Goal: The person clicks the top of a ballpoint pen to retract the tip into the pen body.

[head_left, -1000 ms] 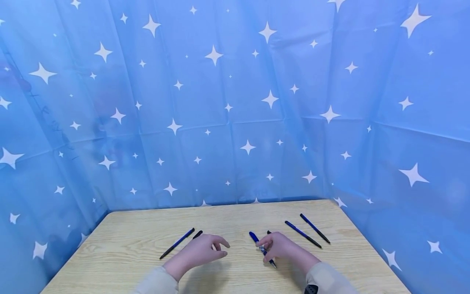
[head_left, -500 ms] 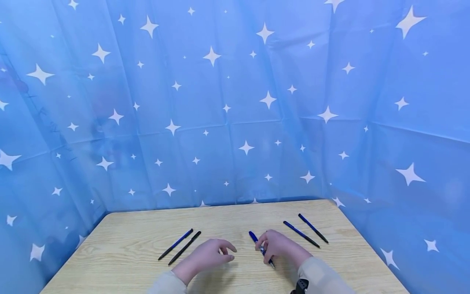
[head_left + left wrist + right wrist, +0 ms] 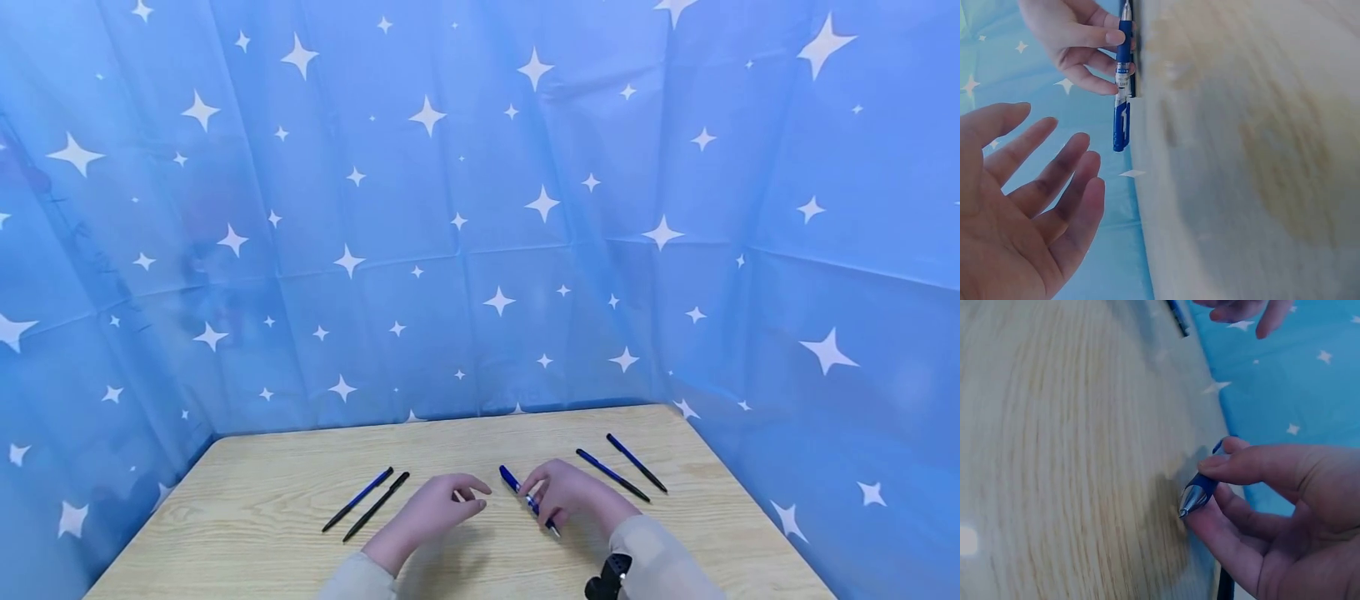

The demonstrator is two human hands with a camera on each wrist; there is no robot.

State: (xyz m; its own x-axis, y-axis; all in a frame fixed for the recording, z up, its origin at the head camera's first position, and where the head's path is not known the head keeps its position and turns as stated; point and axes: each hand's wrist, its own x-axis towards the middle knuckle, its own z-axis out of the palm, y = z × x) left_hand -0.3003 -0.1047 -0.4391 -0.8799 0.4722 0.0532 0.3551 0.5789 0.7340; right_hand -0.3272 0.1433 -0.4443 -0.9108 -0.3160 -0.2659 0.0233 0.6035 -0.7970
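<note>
A blue pen (image 3: 510, 478) with a clear middle and silver tip is pinched between the thumb and fingers of my right hand (image 3: 573, 490). Its cap end points away to the left; in the right wrist view the pen's metal tip (image 3: 1192, 497) stands just off the wood. My left hand (image 3: 438, 507) hovers beside it over the table, holding nothing, with its fingers loosely bent. In the left wrist view the left palm (image 3: 1016, 231) shows with fingers spread, below the blue pen's cap end (image 3: 1121, 128).
On the wooden table (image 3: 285, 467), a blue-and-black pen (image 3: 358, 500) and a black pen (image 3: 377, 507) lie left of my left hand. Two blue-and-black pens, one nearer (image 3: 613, 475) and one farther (image 3: 637, 463), lie at the right. A starry blue curtain (image 3: 480, 208) surrounds the table.
My left hand has shifted right, uncovering the black pen at the left. My right hand has moved slightly up and left, and the blue pen has moved with it.
</note>
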